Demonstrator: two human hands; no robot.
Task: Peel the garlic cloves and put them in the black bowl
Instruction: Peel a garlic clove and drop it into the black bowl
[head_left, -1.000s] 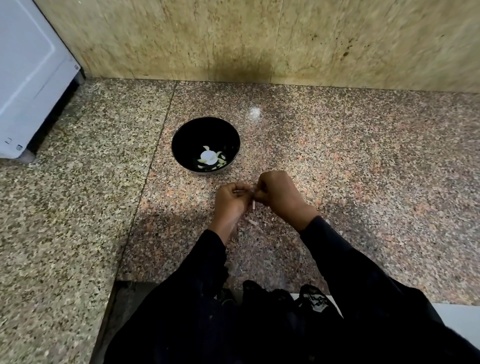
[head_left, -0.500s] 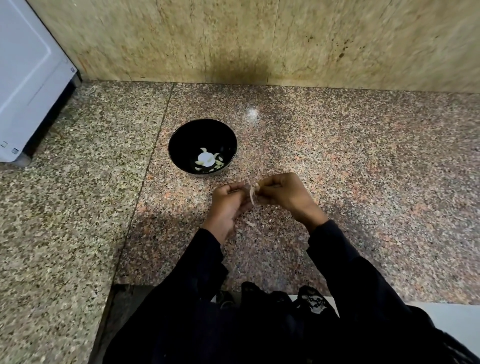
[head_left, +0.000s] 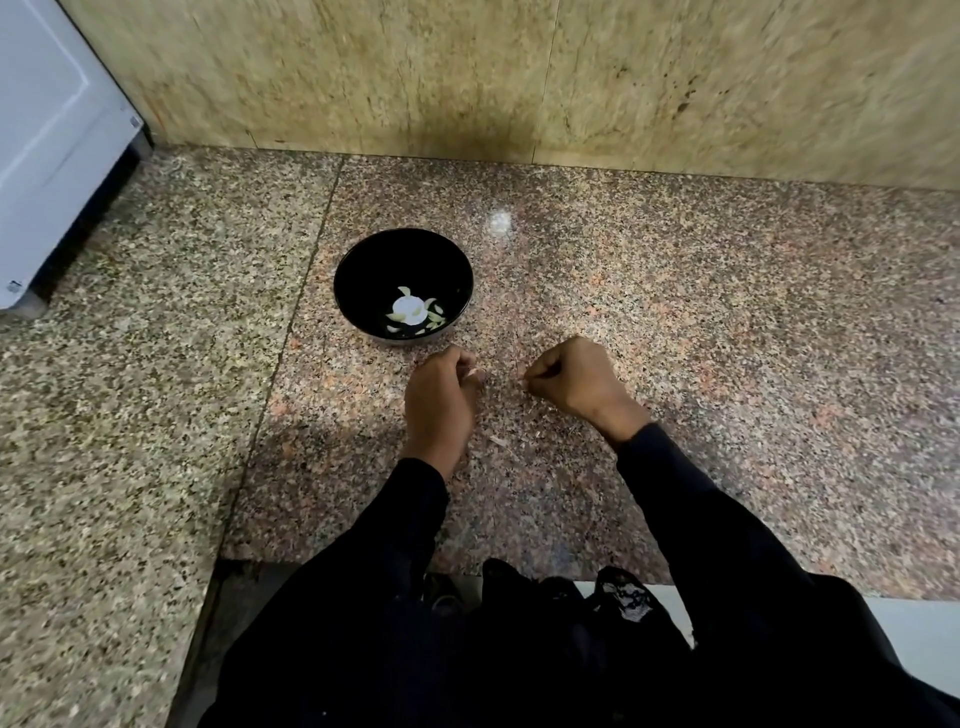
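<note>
The skin looks to be coming off a clove, so the sound way on is to keep the clove pinched firm in one hand, let the loose skin fall on the surface (head_left: 675, 322), and drop only the bare clove into the bowl (head_left: 363, 260) just beyond the left hand (head_left: 439, 400). The fingers (head_left: 467, 364) of the left hand are curled tight round something pale, likely the clove, though too small to be sure. The right hand (head_left: 574, 382), apart from the left, has fingers (head_left: 537, 371) pinched narrow on a pale fleck, perhaps skin; peeled cloves (head_left: 410, 312) already lie in the bowl.
</note>
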